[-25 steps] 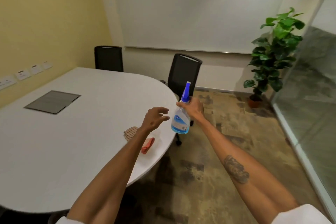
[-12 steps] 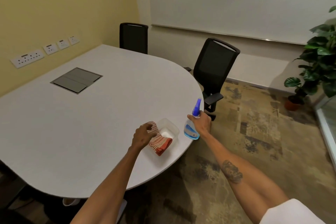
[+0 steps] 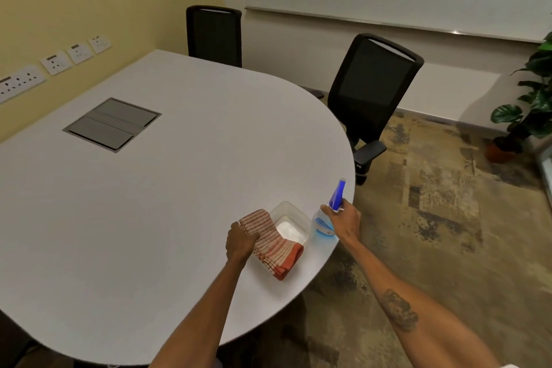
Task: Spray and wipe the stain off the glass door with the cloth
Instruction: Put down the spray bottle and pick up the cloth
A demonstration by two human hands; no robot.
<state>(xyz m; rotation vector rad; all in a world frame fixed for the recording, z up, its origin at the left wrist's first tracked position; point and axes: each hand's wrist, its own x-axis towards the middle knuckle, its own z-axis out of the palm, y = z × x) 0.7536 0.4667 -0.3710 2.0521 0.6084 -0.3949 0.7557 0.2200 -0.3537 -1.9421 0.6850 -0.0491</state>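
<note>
A folded red-and-white striped cloth [image 3: 273, 243] lies near the right edge of the white table [image 3: 155, 203]. My left hand [image 3: 240, 243] rests on the cloth's left side, fingers curled over it. A clear spray bottle [image 3: 324, 222] with blue liquid and a blue trigger head stands at the table's edge. My right hand [image 3: 346, 222] is wrapped around its neck. The glass door is almost out of frame; only a sliver shows at the far right.
A clear plastic container [image 3: 289, 225] sits between cloth and bottle. Two black office chairs [image 3: 373, 92] stand behind the table. A potted plant [image 3: 525, 116] stands at the right on patterned carpet. A grey cable hatch [image 3: 112, 124] is set in the tabletop.
My view swung left and down from the glass wall to the table. The right hand lowered the bottle onto the table edge, and the left hand came down on the cloth.
</note>
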